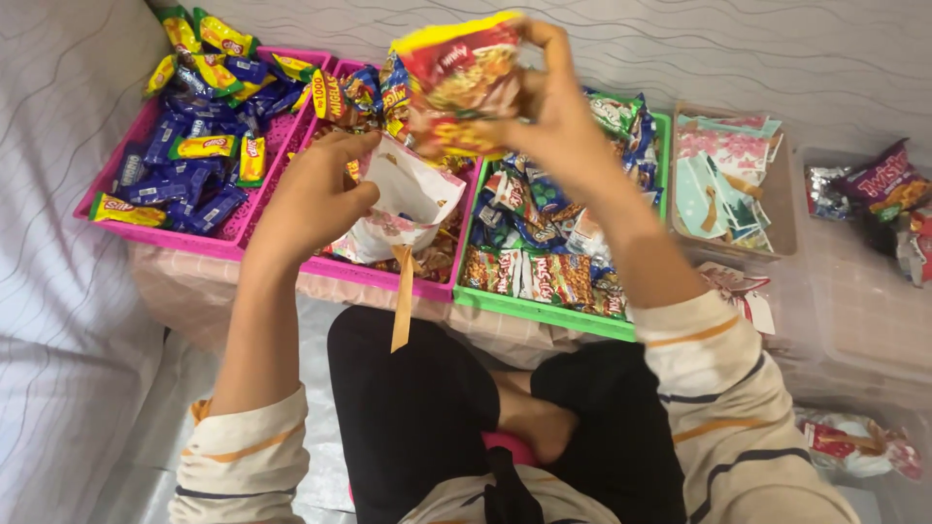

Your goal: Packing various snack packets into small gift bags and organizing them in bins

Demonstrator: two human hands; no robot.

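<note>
My left hand (316, 189) grips the rim of a small white paper gift bag (403, 199) with a tan ribbon (402, 301) hanging down from it, and holds its mouth open. My right hand (549, 107) holds a red and yellow noodle snack packet (456, 82) above the bag, over the middle pink basket (427, 288). Both hands are raised above my crossed legs in black trousers.
A pink basket (155, 218) at left holds blue and yellow snack bars. A green basket (544, 312) at right holds mixed snack packets. A clear tub (782, 199) with flat gift bags stands further right, and loose packets (879, 184) lie at the far right. A filled bag (854, 442) sits at lower right.
</note>
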